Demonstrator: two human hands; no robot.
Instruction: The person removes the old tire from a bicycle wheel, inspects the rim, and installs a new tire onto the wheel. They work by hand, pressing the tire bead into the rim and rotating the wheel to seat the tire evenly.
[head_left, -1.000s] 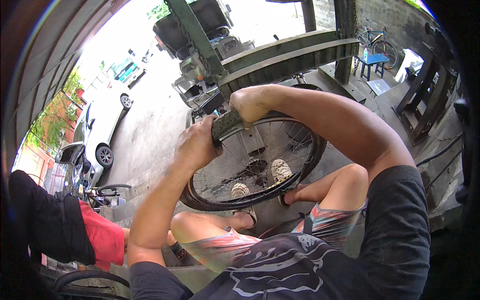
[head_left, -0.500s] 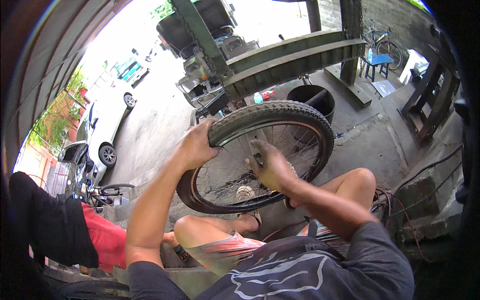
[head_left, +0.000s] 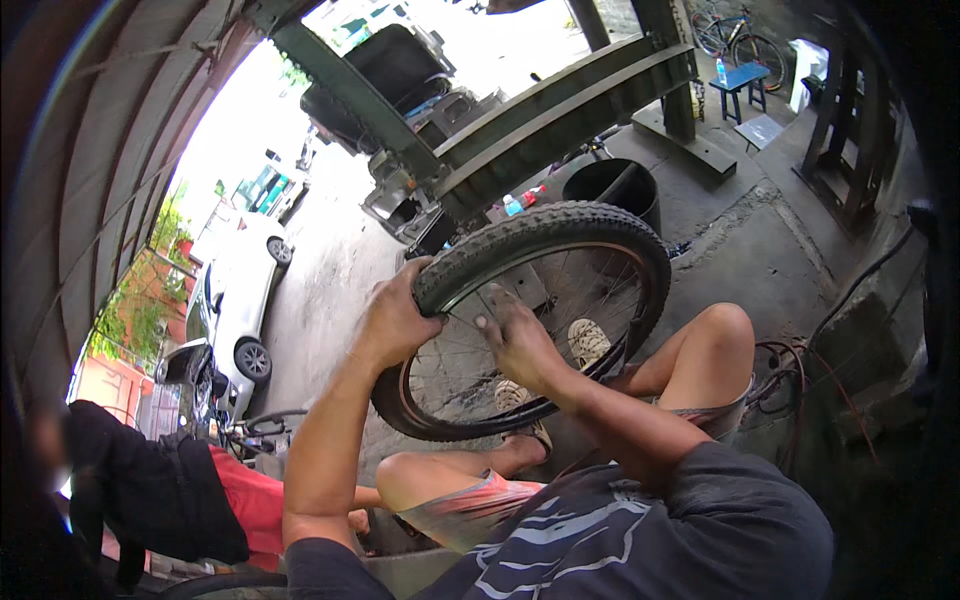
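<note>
A bicycle wheel with a knobby black tyre [head_left: 560,222] is held tilted in front of me, above my knees and feet. My left hand [head_left: 395,315] grips its tyre and rim at the upper left, the thumb on the inner side of the rim. Over the spokes is my right hand [head_left: 525,345], its index finger stretched upward and its thumb apart from it. Nothing shows between those fingers. Whether they touch the spokes, I cannot tell. The wheel's hub is mostly hidden behind my right hand.
Beyond the wheel stand a black bucket [head_left: 640,190] and a heavy green steel frame [head_left: 560,135]. Hoses [head_left: 785,375] lie by my right knee. At my left is another person in red shorts [head_left: 245,495]. A blue stool [head_left: 740,78] and parked vehicles stand farther off.
The view has shifted a little. My left hand keeps its grip on the tyre. My right hand has moved slightly left across the spokes, its fingers still apart.
</note>
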